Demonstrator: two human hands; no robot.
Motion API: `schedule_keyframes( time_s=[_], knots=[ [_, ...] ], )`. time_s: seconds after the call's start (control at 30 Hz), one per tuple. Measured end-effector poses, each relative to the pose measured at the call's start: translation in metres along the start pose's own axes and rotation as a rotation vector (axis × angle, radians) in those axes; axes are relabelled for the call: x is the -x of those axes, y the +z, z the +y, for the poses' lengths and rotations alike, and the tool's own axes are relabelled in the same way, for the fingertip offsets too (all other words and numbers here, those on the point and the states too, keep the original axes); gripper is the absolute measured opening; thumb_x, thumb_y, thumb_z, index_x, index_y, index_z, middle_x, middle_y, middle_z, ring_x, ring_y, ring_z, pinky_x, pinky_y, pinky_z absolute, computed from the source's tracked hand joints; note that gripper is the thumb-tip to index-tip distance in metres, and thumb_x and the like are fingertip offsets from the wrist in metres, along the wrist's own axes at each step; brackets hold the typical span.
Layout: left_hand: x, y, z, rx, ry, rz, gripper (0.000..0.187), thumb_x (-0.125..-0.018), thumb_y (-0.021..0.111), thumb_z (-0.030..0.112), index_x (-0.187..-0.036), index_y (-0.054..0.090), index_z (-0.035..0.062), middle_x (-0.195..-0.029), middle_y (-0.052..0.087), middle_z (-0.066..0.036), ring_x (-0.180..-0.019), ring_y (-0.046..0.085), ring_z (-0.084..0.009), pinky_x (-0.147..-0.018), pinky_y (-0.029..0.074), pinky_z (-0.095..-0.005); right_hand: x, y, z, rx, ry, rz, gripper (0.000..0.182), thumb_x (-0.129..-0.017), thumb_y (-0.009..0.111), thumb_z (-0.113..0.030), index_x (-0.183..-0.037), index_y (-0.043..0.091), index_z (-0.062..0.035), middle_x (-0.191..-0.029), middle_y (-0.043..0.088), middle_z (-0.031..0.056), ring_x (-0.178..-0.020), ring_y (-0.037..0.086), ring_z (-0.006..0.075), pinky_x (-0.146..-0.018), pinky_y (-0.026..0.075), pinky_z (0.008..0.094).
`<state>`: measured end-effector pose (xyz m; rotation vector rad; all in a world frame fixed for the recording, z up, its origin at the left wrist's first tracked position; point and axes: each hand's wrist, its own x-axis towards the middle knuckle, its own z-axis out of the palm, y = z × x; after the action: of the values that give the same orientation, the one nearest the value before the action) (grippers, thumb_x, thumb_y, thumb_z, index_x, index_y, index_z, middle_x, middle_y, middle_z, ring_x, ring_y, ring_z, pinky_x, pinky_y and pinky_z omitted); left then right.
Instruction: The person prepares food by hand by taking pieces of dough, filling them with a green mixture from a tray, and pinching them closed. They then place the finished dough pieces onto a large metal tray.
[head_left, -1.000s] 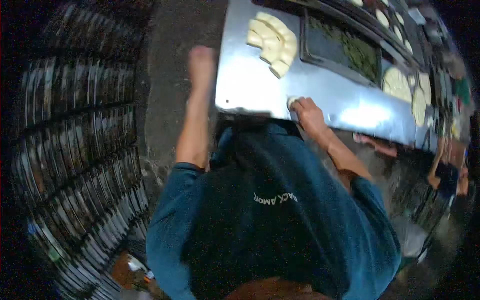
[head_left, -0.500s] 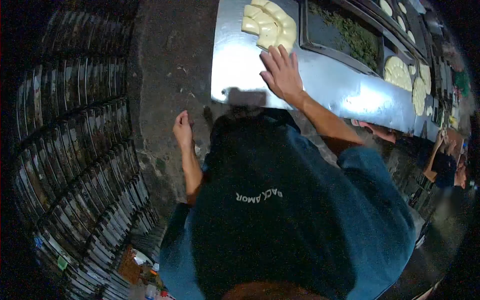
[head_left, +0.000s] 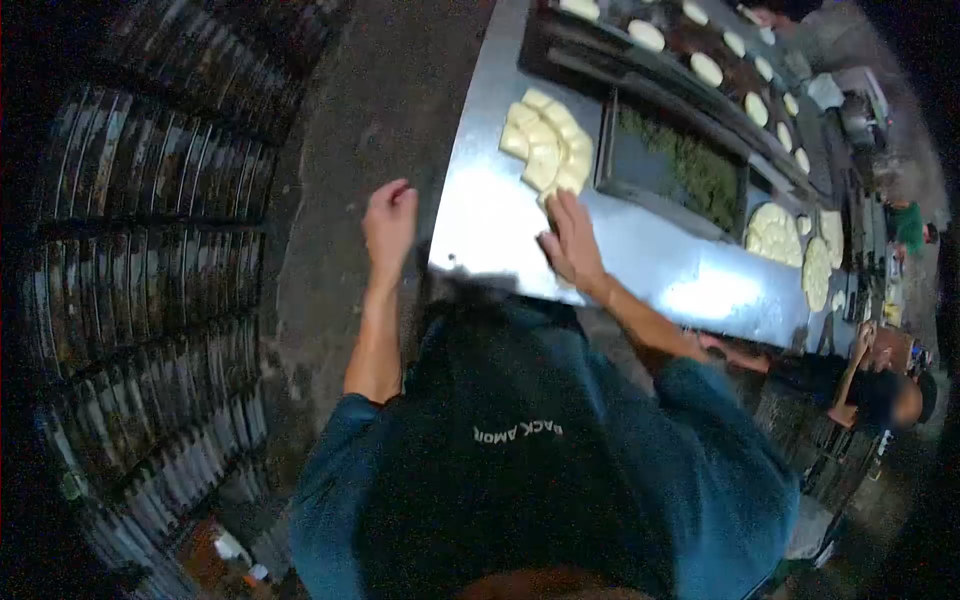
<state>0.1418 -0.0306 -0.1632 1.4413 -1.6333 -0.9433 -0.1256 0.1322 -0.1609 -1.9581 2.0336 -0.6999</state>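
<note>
On the shiny metal table (head_left: pixel 500 215) lies a curved group of pale dough pieces (head_left: pixel 547 145), set side by side. My right hand (head_left: pixel 575 240) is at the near end of this dough, its fingertips touching or just beside the lowest piece, with the thumb apart from the fingers. Left of the table, over the floor, my left hand (head_left: pixel 391 225) is raised in the air with its fingers curled in. Nothing can be made out in it.
A dark tray (head_left: pixel 650 205) with chopped greens stands right of the dough. Beyond are trays with pale ovals (head_left: pixel 706 69) and more dough (head_left: pixel 773 235). Stacked trays (head_left: pixel 150 170) fill the left side. A co-worker (head_left: pixel 870 395) is at the table's far right.
The view has shifted, so the table and dough appear lower. My left hand has risen and come further forward. My right hand stays by the near end of the dough.
</note>
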Motion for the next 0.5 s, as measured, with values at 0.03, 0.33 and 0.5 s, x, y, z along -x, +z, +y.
schedule_keyframes(
  time_s=[0.03, 0.33, 0.5],
  knots=[
    [-0.014, 0.023, 0.028, -0.102, 0.041, -0.029, 0.028, -0.082, 0.063, 0.022, -0.101, 0.065, 0.0007, -0.095, 0.064, -0.017, -0.087, 0.063, -0.0296, -0.079, 0.049, -0.0358, 0.004, -0.009, -0.006, -0.057, 0.039, -0.023, 0.059, -0.086, 0.057, -0.028, -0.133, 0.038, 0.0022, -0.140, 0.030, 0.0305, -0.133, 0.027, 0.0442, -0.110, 0.024, 0.0466],
    [-0.044, 0.150, 0.078, -0.060, 0.134, -0.348, 0.027, -0.078, 0.065, 0.017, -0.090, 0.053, -0.0050, -0.089, 0.060, -0.024, -0.087, 0.059, -0.0389, -0.076, 0.047, -0.0453, 0.026, -0.106, -0.008, -0.209, 0.390, -0.655, 0.031, -0.082, 0.066, -0.028, -0.103, 0.052, -0.0082, -0.084, 0.062, 0.0136, -0.076, 0.062, 0.0306, -0.067, 0.048, 0.0423],
    [0.005, 0.100, 0.035, 0.143, -0.111, -0.092, 0.022, -0.079, 0.063, 0.011, -0.090, 0.049, -0.0010, -0.084, 0.059, -0.011, -0.072, 0.058, -0.0196, -0.065, 0.048, -0.0329, -0.103, -0.192, 0.028, -0.324, 0.211, -0.100, 0.046, -0.075, 0.075, -0.016, -0.114, 0.055, -0.0035, -0.093, 0.065, 0.0067, -0.078, 0.060, 0.0133, -0.071, 0.050, 0.0289]
  ],
)
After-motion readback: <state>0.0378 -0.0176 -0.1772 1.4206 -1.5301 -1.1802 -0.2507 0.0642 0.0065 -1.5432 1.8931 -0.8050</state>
